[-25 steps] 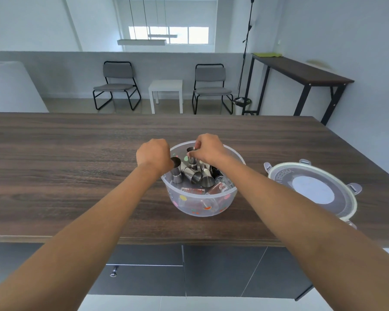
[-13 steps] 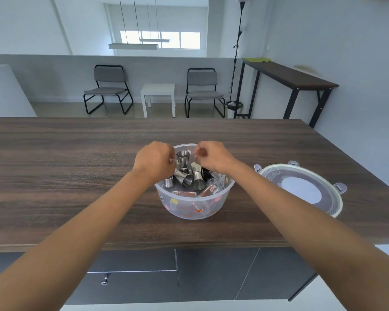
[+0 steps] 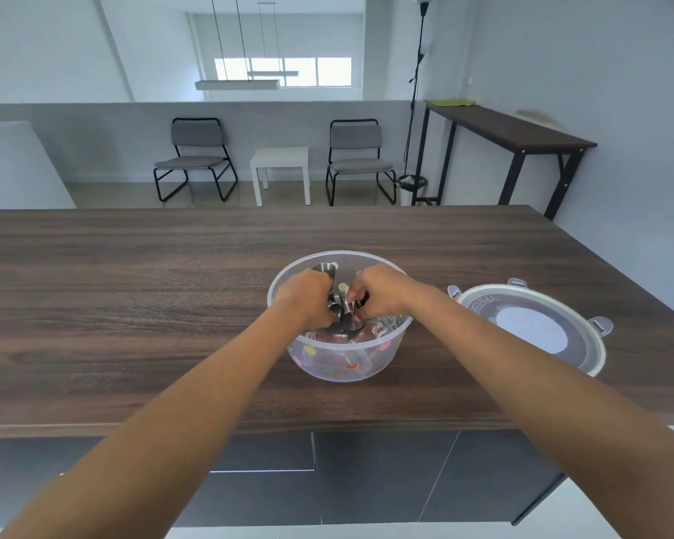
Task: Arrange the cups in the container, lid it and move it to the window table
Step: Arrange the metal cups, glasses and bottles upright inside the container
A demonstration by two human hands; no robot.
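Right now both hands work inside the container [image 3: 339,355] at frame centre: left hand [image 3: 308,301] grips 1 steel cup [image 3: 325,271], right hand [image 3: 378,291] pinches another; lid [image 3: 530,328] lies just right, nearer the right hand.

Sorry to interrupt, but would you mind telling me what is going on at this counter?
A person has both hands inside a clear plastic container on the wooden counter, sorting small metal cups. The left hand and right hand are closed among the cups. The lid lies off to the right, so the container is not yet covered.
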